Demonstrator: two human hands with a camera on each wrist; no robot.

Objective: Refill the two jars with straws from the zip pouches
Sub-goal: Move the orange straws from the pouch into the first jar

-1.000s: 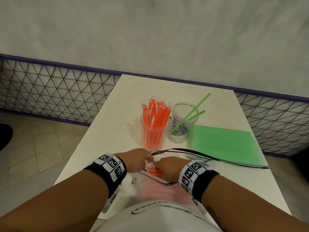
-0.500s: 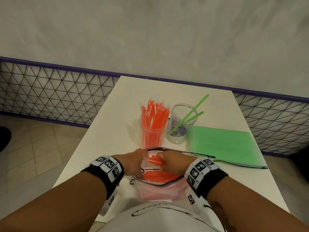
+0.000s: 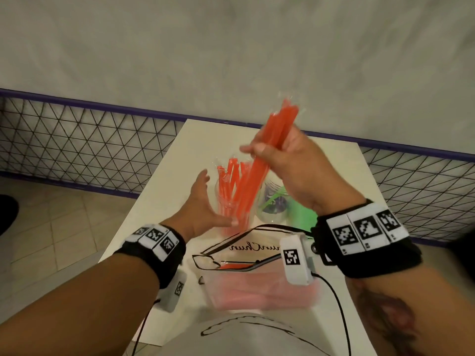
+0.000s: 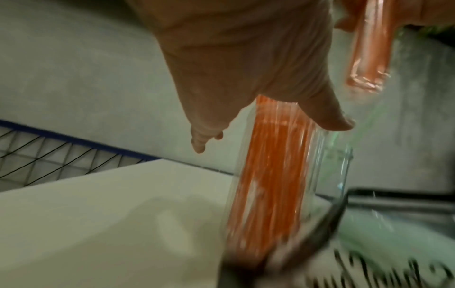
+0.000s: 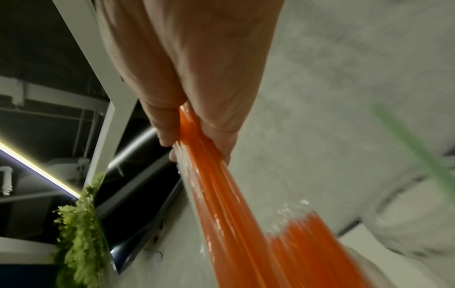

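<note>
My right hand (image 3: 268, 147) is raised above the table and grips a bundle of wrapped orange straws (image 3: 276, 132) around its middle, also seen in the right wrist view (image 5: 221, 194). The bundle's lower ends point down into the glass jar of orange straws (image 3: 228, 201). My left hand (image 3: 205, 201) is open beside that jar, fingers straight, thumb at its near side (image 4: 337, 120). A second glass jar (image 3: 272, 206) holding green straws stands just right. The open pouch of orange straws (image 3: 257, 289) lies near the front edge. The green straw pouch (image 3: 300, 214) is mostly hidden behind my right wrist.
The white table (image 3: 205, 140) is narrow, with tiled floor to its left and a black wire fence (image 3: 90, 140) behind and to both sides. A grey wall rises beyond. Cables from the wrist cameras hang over the table's front edge.
My right hand has pulled a bundle of orange straws out of the pouch and lifted it over the orange jar. My left hand let go of the pouch and moved forward to the jar.
</note>
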